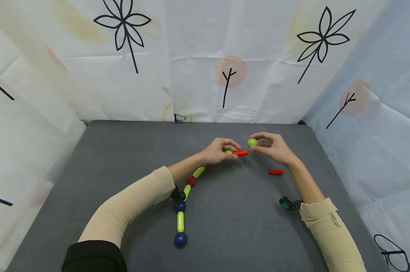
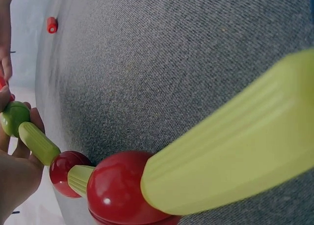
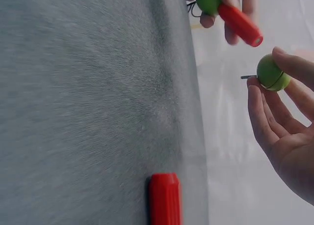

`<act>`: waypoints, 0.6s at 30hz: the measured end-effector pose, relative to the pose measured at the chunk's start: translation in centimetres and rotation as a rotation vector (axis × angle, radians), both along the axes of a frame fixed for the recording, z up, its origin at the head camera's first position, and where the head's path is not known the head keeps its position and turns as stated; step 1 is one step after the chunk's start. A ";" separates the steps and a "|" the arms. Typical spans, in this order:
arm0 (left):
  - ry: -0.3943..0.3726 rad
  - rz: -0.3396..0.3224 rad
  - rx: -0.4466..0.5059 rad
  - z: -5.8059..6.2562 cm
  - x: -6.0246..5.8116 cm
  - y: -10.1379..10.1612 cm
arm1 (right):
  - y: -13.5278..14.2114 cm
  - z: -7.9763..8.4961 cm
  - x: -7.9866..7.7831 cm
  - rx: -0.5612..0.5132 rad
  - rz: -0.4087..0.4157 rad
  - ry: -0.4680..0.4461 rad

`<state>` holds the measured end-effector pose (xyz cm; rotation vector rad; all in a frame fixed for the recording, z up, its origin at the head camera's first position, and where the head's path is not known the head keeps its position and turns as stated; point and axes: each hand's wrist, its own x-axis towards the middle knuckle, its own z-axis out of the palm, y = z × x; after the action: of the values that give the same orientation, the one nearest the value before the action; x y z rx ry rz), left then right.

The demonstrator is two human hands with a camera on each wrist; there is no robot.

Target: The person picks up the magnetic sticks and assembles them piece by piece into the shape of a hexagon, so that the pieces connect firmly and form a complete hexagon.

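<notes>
Right hand [image 1: 272, 146] pinches a glossy green ball [image 1: 252, 142] above the grey fabric surface [image 1: 239, 223]. Left hand [image 1: 215, 150], fingers curled, holds a second green ball [image 1: 228, 152], attached red cylindrical rod [image 1: 240, 153] near the first

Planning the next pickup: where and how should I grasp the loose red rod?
Pinch the loose red rod around its middle, coming from above, across its long sides; that should suit it best. It lies flat on the grey table, lengthwise left to right in the head view, narrow across, with nothing covering it.
</notes>
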<state>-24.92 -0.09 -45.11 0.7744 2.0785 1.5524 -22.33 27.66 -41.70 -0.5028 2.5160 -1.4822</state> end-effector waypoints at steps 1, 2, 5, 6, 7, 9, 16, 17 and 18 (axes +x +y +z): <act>-0.001 0.000 -0.002 0.0 0.0 0.0 | 0.2 0.0 0.5 -0.003 -0.004 -0.001; -0.002 0.000 -0.002 0.0 0.0 0.0 | 0.3 0.0 1.0 -0.001 -0.010 -0.001; 0.004 0.000 -0.009 0.0 0.0 -0.1 | 0.5 -0.3 2.2 0.006 -0.030 -0.005; 0.004 0.002 -0.011 0.0 0.0 -0.1 | 0.5 -0.4 2.6 0.002 -0.034 -0.008; 0.005 0.003 -0.013 0.0 0.0 -0.1 | 0.4 -0.5 2.8 -0.004 -0.037 -0.011; 0.002 0.001 -0.016 -0.1 0.0 -0.1 | 0.2 -0.8 3.2 -0.009 -0.028 -0.007; 0.008 -0.015 -0.031 -0.2 -0.1 0.3 | -0.5 -1.8 3.5 -0.022 -0.031 0.002; 0.010 -0.014 -0.036 -0.1 -0.1 0.3 | -0.5 -1.9 3.4 -0.024 -0.037 0.005; 0.012 -0.013 -0.042 -0.1 -0.1 0.3 | -0.6 -1.9 3.4 -0.023 -0.041 0.007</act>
<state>-25.05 0.25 -45.17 0.7829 2.1039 1.4953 -18.90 27.10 -43.60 -0.4635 2.5321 -1.5283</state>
